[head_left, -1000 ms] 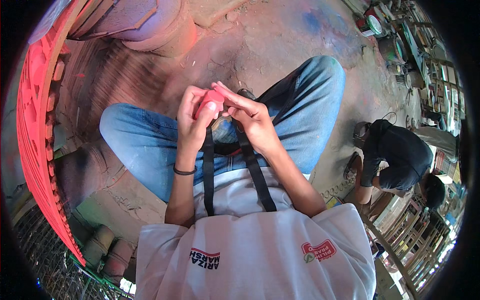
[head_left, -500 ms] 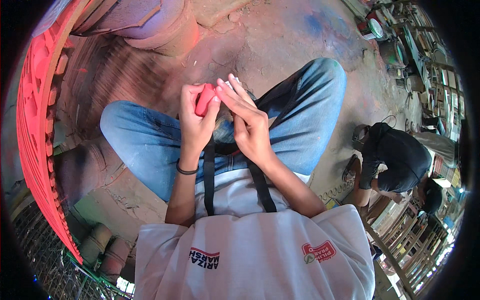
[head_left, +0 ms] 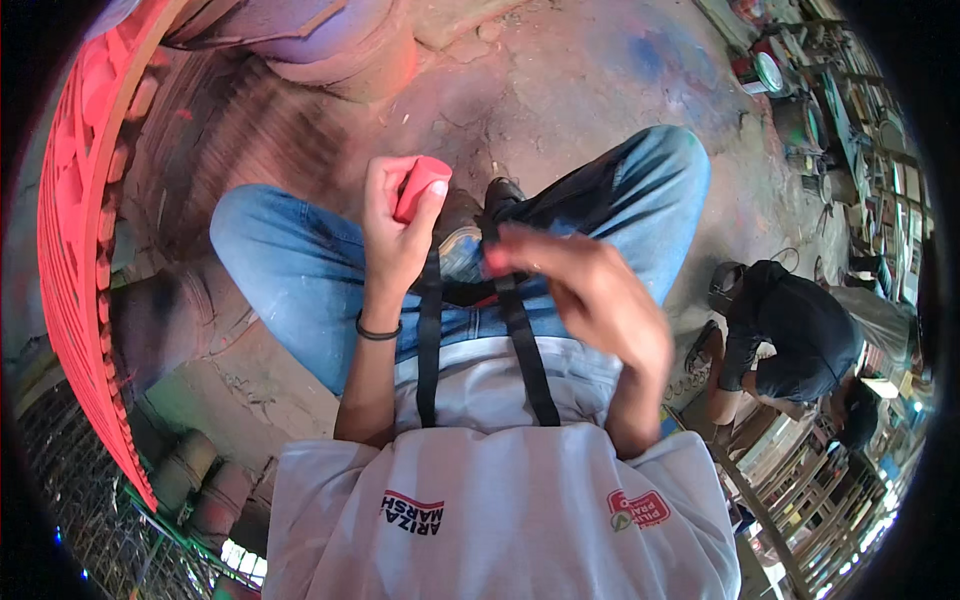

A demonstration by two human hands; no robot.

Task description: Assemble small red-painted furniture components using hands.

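Above my left knee's inner side, my left hand grips a small red cylinder with a flat, round end, its thumb pressed along the side. My right hand is apart from it, lower and to the right over my lap, and smeared by motion. Red shows at its fingertips; whether that is paint or a small held thing I cannot make out.
Along the left stands a large red slatted frame. A big rounded pot is at the far left. On the right a person in black bends low near slatted wooden racks. A paint can lies farther back.
My right hand has moved away from the red cylinder, down and to the right. The left hand still holds the cylinder, whose round end now shows.
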